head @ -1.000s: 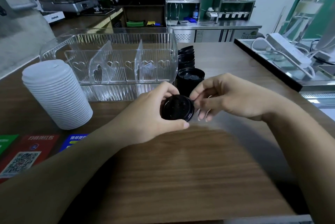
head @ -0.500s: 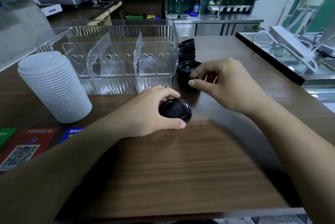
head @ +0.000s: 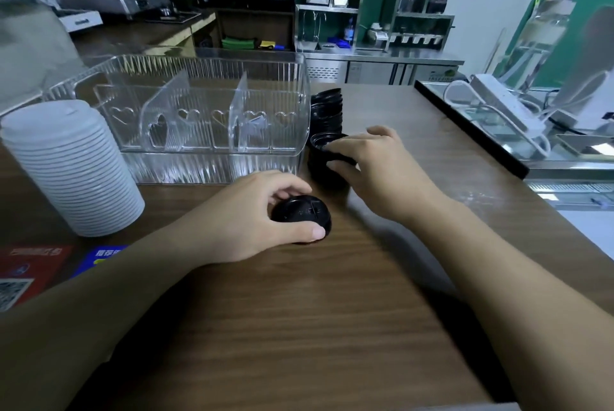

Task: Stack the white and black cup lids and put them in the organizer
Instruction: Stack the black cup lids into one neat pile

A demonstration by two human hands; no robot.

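My left hand [head: 255, 214] grips a black cup lid [head: 300, 216] that lies dome-up on the wooden counter, thumb at its near rim and fingers over its far side. My right hand [head: 375, 164] reaches to a short pile of upturned black lids [head: 324, 161] and pinches the top lid's rim between thumb and fingers. A second, taller pile of black lids [head: 327, 111] stands just behind it. A tall stack of white lids [head: 71, 168] stands at the left. The clear plastic organizer [head: 199, 164], with heart cut-out dividers, sits behind my left hand.
Red and blue printed cards [head: 33, 269] lie flat on the counter at the near left. A black raised ledge [head: 471, 124] borders the counter on the right, with a white power strip [head: 505, 105] beyond it. Bare wooden counter [head: 299, 327] stretches toward me.
My left hand has lowered its black lid to the counter and turned it dome-up. My right hand has let go of that lid and moved back to the pile of black lids.
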